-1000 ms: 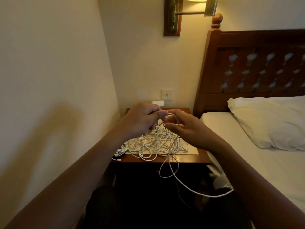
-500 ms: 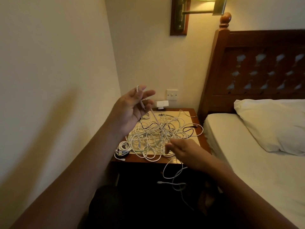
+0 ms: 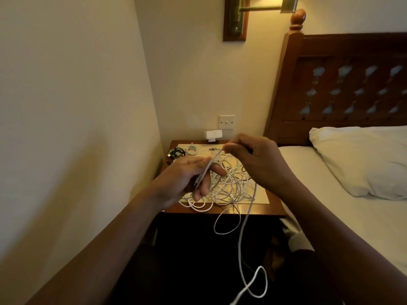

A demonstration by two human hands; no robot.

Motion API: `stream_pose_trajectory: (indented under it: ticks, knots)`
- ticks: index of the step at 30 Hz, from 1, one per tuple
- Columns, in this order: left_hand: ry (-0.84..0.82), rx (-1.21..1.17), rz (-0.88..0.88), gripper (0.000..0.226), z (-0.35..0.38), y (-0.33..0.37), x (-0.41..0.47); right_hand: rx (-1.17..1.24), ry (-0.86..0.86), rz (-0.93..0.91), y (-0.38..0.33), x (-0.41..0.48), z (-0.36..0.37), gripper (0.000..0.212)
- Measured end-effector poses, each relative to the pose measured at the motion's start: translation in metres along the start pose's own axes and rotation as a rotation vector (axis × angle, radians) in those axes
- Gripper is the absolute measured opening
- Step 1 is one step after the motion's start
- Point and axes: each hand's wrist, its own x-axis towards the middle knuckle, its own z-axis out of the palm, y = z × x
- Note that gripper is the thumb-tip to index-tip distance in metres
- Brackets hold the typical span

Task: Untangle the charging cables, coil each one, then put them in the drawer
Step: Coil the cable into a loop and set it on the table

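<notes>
Above the tangled pile (image 3: 226,188) on the bedside table (image 3: 242,209), the right hand (image 3: 257,159) pinches a white cable (image 3: 214,160) whose end the left hand (image 3: 187,178) fingers grip; best to draw slack gently and coil in even loops.

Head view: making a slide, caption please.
Left hand and right hand hold a white cable above the tangle on the nightstand.

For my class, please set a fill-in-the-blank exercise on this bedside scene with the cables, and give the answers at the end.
1. The cable stretched between the left hand and the right hand is ___ in colour.
2. The tangled pile lies on the nightstand, between the wall and the ___.
3. The pillow rests in front of the wooden ___.
Missing words: white, bed, headboard.
</notes>
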Motion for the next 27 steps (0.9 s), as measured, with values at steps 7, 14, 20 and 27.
stream_pose_trajectory:
  ticks: [7,14,20,27]
  knots:
    - [-0.001,-0.498,-0.01,0.041,-0.002,0.004,-0.004,0.342,-0.215,0.234,0.041,-0.027,0.037,0.046]
    - [0.225,-0.494,0.199,0.039,-0.008,0.018,0.02,0.111,-0.481,0.226,0.047,-0.072,0.06,0.039]
    - [0.402,0.408,0.196,0.038,0.0,-0.013,0.033,-0.019,-0.553,0.041,-0.013,-0.062,0.041,0.033]
    - [0.003,0.432,-0.108,0.043,-0.009,-0.01,0.0,-0.055,-0.28,0.015,-0.001,-0.018,-0.002,0.01]
